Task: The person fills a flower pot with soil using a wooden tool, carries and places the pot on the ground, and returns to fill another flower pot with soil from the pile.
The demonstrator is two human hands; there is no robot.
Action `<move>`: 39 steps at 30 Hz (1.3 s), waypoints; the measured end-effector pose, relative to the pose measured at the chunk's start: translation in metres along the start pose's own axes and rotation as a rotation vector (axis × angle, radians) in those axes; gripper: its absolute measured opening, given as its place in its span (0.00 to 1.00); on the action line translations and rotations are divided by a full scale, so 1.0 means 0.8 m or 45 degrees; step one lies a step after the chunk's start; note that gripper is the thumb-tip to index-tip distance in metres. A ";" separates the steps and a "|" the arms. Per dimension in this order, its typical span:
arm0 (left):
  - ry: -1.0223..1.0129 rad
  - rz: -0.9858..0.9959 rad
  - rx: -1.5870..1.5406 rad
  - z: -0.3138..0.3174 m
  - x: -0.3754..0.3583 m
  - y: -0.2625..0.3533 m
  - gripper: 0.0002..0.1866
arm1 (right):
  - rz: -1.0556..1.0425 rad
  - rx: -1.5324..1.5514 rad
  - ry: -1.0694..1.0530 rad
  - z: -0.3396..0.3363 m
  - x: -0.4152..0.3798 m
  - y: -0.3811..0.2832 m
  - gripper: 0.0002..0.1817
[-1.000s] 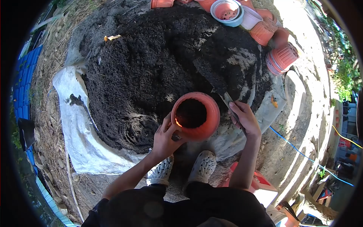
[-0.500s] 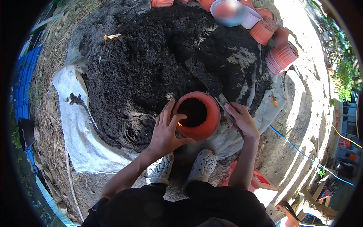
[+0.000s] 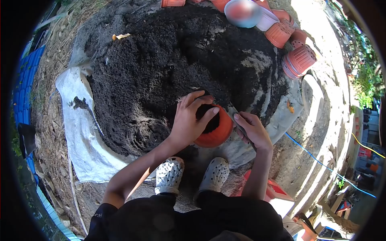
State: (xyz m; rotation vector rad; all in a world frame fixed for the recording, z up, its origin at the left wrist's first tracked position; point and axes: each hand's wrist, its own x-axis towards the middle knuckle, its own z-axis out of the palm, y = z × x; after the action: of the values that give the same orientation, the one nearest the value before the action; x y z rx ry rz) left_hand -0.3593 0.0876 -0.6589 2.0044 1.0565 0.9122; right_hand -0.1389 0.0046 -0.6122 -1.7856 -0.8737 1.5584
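A round orange-red pot with dark soil inside stands in front of my feet, at the near edge of the soil heap. Over the pot's left and far rim lies my left hand, its fingers curved and the thumb apart, covering part of the opening. To the right of the pot, my right hand is closed around the handle of a trowel. The trowel's blade points up and left and blends into the dark soil.
Stacked orange pots and a whitish pot lie at the heap's far right. A white sheet spreads under the soil. A red container is near my right leg. A blue cord crosses the ground at right.
My left hand has moved up and right from the pot's left side to over its far rim. My right hand has shifted slightly with the trowel.
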 end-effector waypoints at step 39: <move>1.171 -0.689 -0.191 -0.221 -0.021 -0.046 0.30 | 0.015 -0.313 0.036 -0.059 -0.037 0.045 0.19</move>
State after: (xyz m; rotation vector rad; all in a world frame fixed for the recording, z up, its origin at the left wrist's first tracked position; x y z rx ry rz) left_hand -0.5254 0.1316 -0.6016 1.0262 1.8200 1.5686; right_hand -0.0916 -0.0413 -0.6174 -1.9809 -1.0813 1.4811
